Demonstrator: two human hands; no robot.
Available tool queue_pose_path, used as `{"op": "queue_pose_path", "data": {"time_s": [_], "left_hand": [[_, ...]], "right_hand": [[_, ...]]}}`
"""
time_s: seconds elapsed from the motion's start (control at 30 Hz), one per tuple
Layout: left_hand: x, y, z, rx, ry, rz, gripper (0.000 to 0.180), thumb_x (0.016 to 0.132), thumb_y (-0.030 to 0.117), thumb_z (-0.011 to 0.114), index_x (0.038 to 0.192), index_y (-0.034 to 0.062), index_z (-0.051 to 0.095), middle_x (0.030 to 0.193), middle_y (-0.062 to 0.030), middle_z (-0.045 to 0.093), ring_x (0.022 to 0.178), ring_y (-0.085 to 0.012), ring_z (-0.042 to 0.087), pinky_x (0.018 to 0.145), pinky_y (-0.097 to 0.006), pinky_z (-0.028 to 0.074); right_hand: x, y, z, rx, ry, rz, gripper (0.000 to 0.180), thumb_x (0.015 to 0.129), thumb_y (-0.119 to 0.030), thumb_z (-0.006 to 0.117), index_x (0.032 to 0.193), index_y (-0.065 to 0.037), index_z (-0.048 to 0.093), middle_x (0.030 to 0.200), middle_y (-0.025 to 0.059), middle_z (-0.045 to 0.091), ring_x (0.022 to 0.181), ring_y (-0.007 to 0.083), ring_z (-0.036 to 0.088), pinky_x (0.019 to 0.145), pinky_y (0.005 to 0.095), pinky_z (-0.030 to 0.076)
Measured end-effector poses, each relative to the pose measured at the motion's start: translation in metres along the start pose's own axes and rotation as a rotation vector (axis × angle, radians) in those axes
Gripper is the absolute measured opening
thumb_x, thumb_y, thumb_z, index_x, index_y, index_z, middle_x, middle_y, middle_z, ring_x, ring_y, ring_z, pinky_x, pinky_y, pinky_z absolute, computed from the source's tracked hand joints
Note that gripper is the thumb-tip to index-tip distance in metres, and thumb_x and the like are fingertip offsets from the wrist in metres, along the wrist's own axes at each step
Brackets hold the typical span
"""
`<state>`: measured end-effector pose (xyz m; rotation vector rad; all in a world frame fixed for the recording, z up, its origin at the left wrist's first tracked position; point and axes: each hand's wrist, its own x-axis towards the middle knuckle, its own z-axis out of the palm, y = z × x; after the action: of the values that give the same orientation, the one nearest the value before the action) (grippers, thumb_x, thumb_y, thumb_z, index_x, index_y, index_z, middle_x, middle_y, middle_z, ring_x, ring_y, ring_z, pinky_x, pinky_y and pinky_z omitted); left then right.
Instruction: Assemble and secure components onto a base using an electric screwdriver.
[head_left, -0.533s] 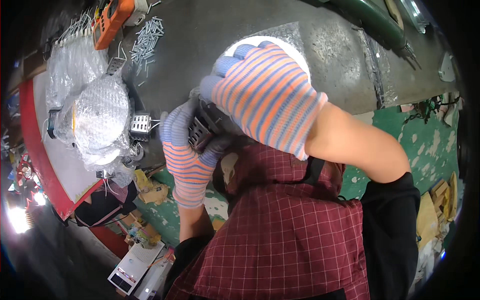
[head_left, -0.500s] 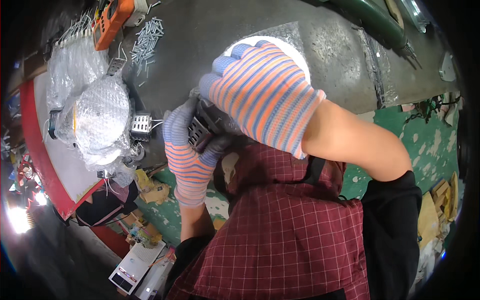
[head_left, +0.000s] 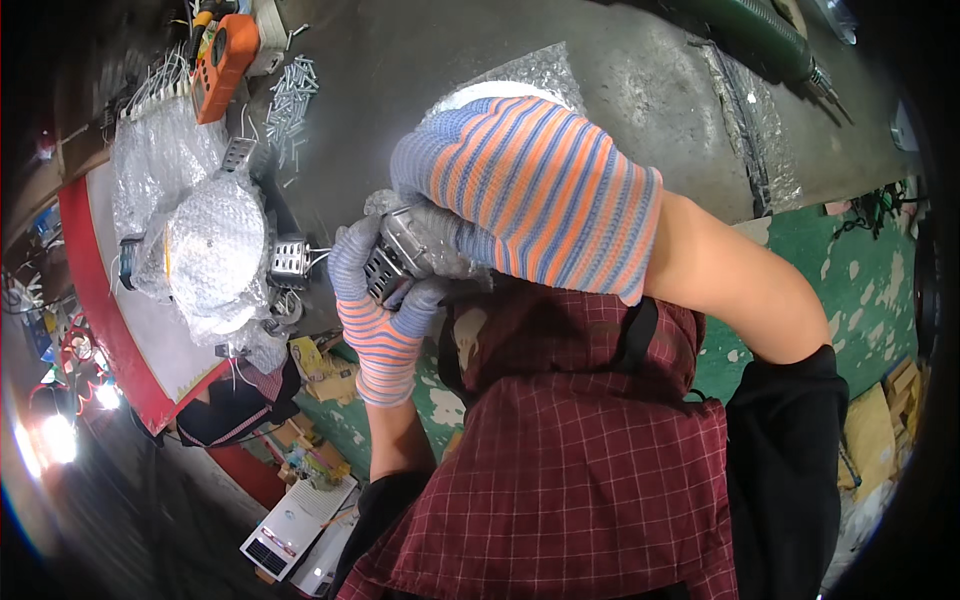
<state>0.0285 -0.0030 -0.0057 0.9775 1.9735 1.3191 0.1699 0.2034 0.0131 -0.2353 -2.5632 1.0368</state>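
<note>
Metal part (head_left: pixel 397 258), a small grey ribbed block, sits clamped between both hands close to the chest, above the near edge of the desk (head_left: pixel 620 70). Left hand (head_left: pixel 375 310), in a striped glove, cups it from below with fingers curled round its side. Right hand (head_left: pixel 530 190), gloved the same way, lies over the top and grips it with thumb and fingers, hiding most of the piece. Compared with half a second ago almost nothing has shifted: the two hands sit in the same place and the part shows the same face, so the grip looks settled and the work on it goes on by small finger moves only. Left of the hands lies a bubble-wrap bundle (head_left: pixel 215 250) with a second metal piece (head_left: pixel 290 258) just beside it. Farther back lie loose screws (head_left: pixel 290 100) and an orange meter (head_left: pixel 222 62).
</note>
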Motion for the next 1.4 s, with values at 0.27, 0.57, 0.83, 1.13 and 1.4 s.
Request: {"op": "queue_pose_path", "data": {"time_s": [0.27,0.57,0.83,1.13,1.4], "left_hand": [[-0.002,-0.005,-0.013,0.152,0.012,0.043,0.085,0.073,0.034,0.09,0.14,0.0051,0.047,0.132,-0.0105,0.052,0.121,-0.0226,0.053,0.105,-0.036,0.044],[-0.002,-0.012,-0.017,0.168,0.032,0.045,0.081,0.073,0.039,0.089,0.136,0.0038,0.052,0.127,-0.0128,0.055,0.114,-0.0271,0.057,0.107,-0.04,0.042],[0.006,-0.008,-0.007,0.239,0.014,0.16,0.076,0.072,0.038,0.088,0.131,0.0033,0.054,0.12,-0.0147,0.058,0.109,-0.0307,0.06,0.104,-0.042,0.044],[0.013,-0.021,-0.017,0.276,-0.124,0.356,0.075,0.077,0.014,0.087,0.139,0.0088,0.045,0.139,-0.0101,0.053,0.126,-0.0223,0.054,0.106,-0.038,0.047],[0.018,-0.018,-0.018,0.242,-0.157,0.422,0.074,0.078,0.02,0.087,0.137,0.003,0.046,0.131,-0.0123,0.058,0.121,-0.0213,0.058,0.106,-0.037,0.046]], "right_hand": [[0.015,-0.014,0.011,-0.07,-0.095,-0.072,0.017,0.08,-0.018,0.064,0.091,-0.005,0.062,0.079,0.0125,0.065,0.077,0.0316,0.068,0.068,0.0398,0.054],[0.019,-0.015,0.029,-0.148,-0.01,-0.103,0.015,0.082,-0.019,0.062,0.09,-0.007,0.063,0.079,0.0132,0.064,0.075,0.0317,0.067,0.068,0.04,0.053],[0.009,-0.024,0.031,-0.288,0.112,-0.082,0.015,0.078,-0.021,0.063,0.089,-0.01,0.065,0.079,0.0095,0.062,0.078,0.0283,0.065,0.073,0.0386,0.052],[0.01,-0.025,0.034,-0.316,0.166,-0.169,0.013,0.078,-0.018,0.065,0.083,-0.006,0.064,0.081,0.0125,0.065,0.08,0.0304,0.067,0.072,0.0398,0.055],[0.013,-0.032,0.032,-0.32,0.112,-0.081,0.025,0.073,-0.013,0.07,0.098,-0.008,0.069,0.087,0.0154,0.067,0.083,0.0358,0.065,0.074,0.0436,0.054]]}}
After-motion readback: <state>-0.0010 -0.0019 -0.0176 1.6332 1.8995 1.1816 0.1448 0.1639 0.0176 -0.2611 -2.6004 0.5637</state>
